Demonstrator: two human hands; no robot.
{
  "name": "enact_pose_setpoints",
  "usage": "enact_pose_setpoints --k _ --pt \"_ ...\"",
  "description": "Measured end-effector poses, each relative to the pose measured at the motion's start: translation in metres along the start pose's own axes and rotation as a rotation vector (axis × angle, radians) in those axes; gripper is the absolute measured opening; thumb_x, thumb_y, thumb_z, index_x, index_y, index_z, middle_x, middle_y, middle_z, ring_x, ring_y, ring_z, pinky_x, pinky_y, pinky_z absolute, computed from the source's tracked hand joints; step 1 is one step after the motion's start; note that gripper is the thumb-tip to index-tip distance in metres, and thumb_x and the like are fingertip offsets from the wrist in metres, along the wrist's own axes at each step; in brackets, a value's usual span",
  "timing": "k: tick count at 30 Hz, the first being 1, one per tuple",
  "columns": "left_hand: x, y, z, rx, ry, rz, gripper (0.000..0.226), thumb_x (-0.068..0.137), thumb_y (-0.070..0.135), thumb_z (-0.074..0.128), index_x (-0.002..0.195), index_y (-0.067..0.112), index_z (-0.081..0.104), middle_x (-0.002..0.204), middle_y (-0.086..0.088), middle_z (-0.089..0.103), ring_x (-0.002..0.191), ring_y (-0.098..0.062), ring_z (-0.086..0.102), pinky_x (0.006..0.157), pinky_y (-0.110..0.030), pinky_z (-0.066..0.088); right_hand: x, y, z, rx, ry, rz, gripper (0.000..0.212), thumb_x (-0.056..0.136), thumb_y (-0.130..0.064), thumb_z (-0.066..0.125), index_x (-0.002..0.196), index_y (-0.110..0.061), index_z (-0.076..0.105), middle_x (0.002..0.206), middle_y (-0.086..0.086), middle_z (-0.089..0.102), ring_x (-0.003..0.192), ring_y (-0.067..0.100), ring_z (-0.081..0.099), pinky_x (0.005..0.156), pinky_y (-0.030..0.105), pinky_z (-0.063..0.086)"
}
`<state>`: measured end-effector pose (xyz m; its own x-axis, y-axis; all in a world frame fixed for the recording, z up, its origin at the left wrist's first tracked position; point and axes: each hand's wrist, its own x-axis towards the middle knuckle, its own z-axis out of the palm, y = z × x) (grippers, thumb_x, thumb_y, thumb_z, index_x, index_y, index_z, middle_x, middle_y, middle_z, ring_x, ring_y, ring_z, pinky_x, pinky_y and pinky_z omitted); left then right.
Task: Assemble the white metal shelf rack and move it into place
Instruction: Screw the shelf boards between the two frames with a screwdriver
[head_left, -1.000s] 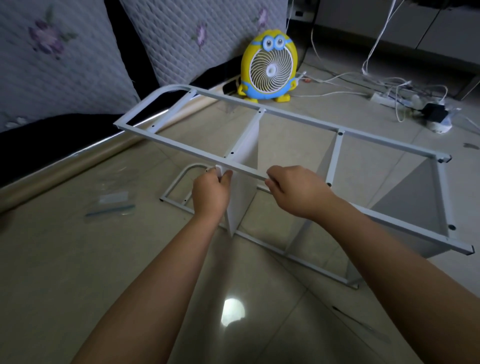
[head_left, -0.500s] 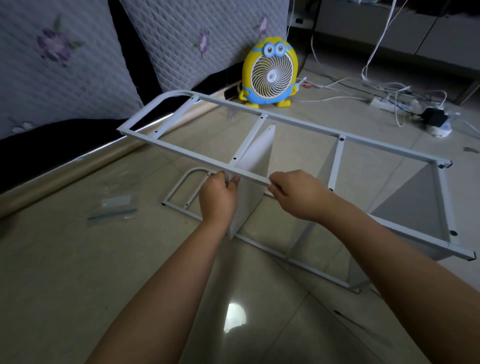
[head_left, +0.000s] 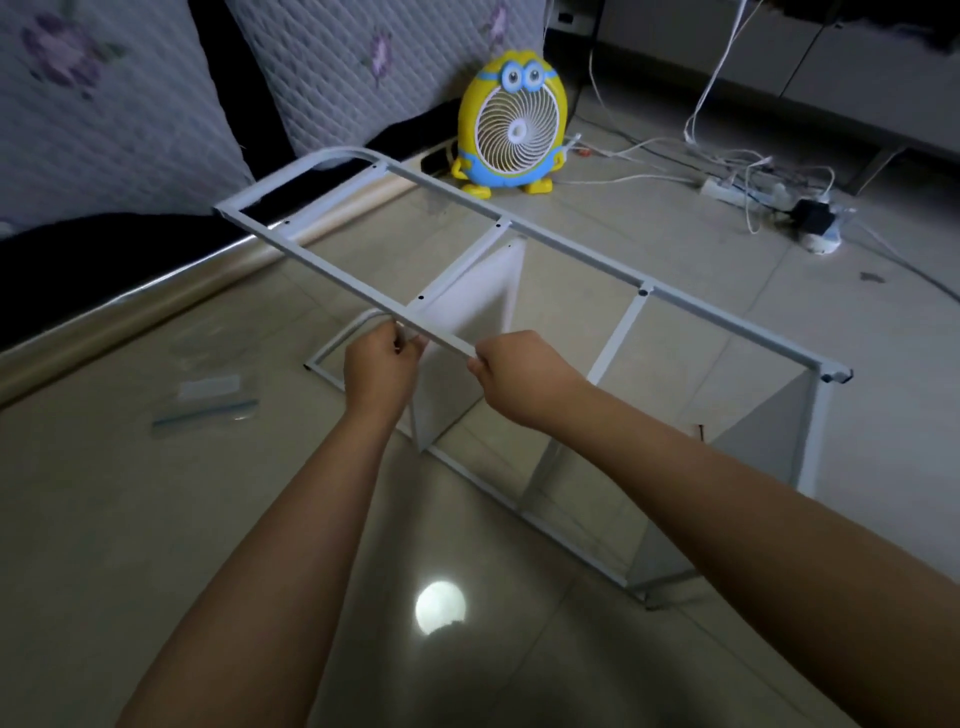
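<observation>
- At lower centre a lamp glare lay on the floor tiles, with both forearms reaching up the frame over it.
- The left hand was curled round the near rail of the white rack, at the near top corner of the middle shelf panel. The right hand gripped the same rail just beside it, on the panel's other side.
- Change noted: across the last second neither hand left that rail. The panel's face showed broader under the crossbar than before. I could not tell how far this was the panel leaning and how far the view shifting.
- Finding: the panel looked still unfixed. The rail hole above it appeared dark, and no screw was seen, so fitting seemed unfinished.
- The rack lay on its side at mid-frame, lower frame on the tiles.
- A plastic bag lay at middle left.
- Farthest, a yellow fan stood at upper centre and a power strip at upper right.
</observation>
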<state>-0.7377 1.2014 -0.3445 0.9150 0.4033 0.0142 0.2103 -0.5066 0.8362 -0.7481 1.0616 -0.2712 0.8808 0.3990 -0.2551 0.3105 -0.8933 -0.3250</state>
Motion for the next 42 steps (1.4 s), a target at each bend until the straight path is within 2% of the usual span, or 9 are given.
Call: enact_pose_setpoints --k 6,12,16,18,22,28,31,36,42 --pt "0.005 -0.018 -0.034 0.036 -0.049 0.037 0.012 0.088 0.012 0.058 0.077 0.012 0.055 0.082 -0.022 0.062 0.081 -0.033 0.061 0.072 -0.038 0.048 -0.002 -0.051 0.012 0.179 -0.115 0.140 0.028 0.099 -0.027 0.037 0.081 -0.010 0.050 0.070 0.004 0.043 0.071 0.019 0.044 0.064 0.025 0.038" --pt "0.012 -0.033 -0.065 -0.020 -0.117 0.041 0.002 0.086 0.008 0.061 0.085 0.007 0.061 0.088 -0.028 0.064 0.083 -0.038 0.063 0.079 -0.051 0.051 -0.008 -0.081 0.018 0.620 -0.224 0.218 0.030 0.099 -0.017 0.036 0.107 0.003 0.057 0.080 0.012 0.053 0.068 0.021 0.053 0.064 0.027 0.049" --pt "0.011 -0.033 -0.067 -0.057 -0.127 0.037 0.014 0.087 0.004 0.059 0.093 -0.006 0.067 0.087 -0.022 0.066 0.082 -0.029 0.063 0.082 -0.046 0.052 0.016 -0.053 -0.006 0.151 0.174 -0.133 0.026 0.094 -0.014 0.041 0.087 -0.002 0.062 0.085 0.013 0.059 0.077 0.022 0.053 0.075 0.035 0.042" --pt "0.011 -0.031 -0.067 -0.054 -0.135 0.035 0.016 0.087 0.005 0.059 0.095 -0.008 0.066 0.093 -0.022 0.066 0.082 -0.029 0.062 0.083 -0.045 0.052 0.042 -0.032 -0.019 -0.088 0.416 -0.228 0.037 0.084 -0.023 0.048 0.114 -0.004 0.060 0.110 0.019 0.057 0.104 0.032 0.052 0.087 0.037 0.040" --pt "0.009 -0.027 -0.067 -0.100 -0.109 0.012 0.017 0.088 0.001 0.056 0.101 -0.004 0.066 0.106 -0.017 0.065 0.080 -0.020 0.056 0.084 -0.040 0.052 0.085 0.006 -0.041 -0.203 0.181 -0.049 0.079 0.079 -0.030 0.068 0.145 -0.025 0.025 0.145 0.017 0.030 0.132 0.033 0.030 0.104 0.039 0.031" --pt "-0.001 -0.012 -0.063 -0.192 -0.146 -0.094 0.030 0.093 0.000 0.044 0.114 0.012 0.061 0.095 -0.006 0.059 0.086 -0.016 0.053 0.080 -0.029 0.045 0.100 0.022 -0.034 0.242 -0.008 0.049 0.042 0.088 -0.002 0.051 0.129 -0.012 0.046 0.130 0.013 0.048 0.071 0.025 0.059 0.046 0.021 0.052" --pt "-0.009 0.005 -0.063 -0.579 0.000 -0.328 0.037 0.088 -0.008 0.032 0.081 0.016 0.059 0.062 0.008 0.064 0.061 -0.007 0.056 0.055 -0.018 0.047 0.102 0.019 -0.037 0.245 -0.031 0.049 0.037 0.091 -0.003 0.045 0.129 -0.005 0.043 0.120 0.016 0.051 0.059 0.021 0.058 0.032 0.017 0.045" --pt "-0.005 0.029 -0.051 -0.415 0.054 -0.323 0.043 0.093 0.026 0.048 0.133 0.019 0.034 0.108 0.001 0.043 0.090 -0.019 0.049 0.076 -0.030 0.042 0.095 0.024 -0.037 0.266 -0.005 0.032 0.036 0.088 0.002 0.048 0.124 -0.002 0.048 0.104 0.009 0.048 0.069 0.023 0.063 0.063 0.033 0.057" --pt "0.000 0.015 -0.042 -0.017 0.057 -0.050 0.031 0.085 0.006 0.059 0.115 0.009 0.063 0.120 -0.011 0.059 0.097 -0.019 0.059 0.077 -0.017 0.042 0.065 0.024 -0.043 0.100 0.053 -0.011 0.041 0.085 -0.005 0.057 0.125 -0.004 0.049 0.124 0.013 0.058 0.106 0.031 0.059 0.096 0.033 0.044"
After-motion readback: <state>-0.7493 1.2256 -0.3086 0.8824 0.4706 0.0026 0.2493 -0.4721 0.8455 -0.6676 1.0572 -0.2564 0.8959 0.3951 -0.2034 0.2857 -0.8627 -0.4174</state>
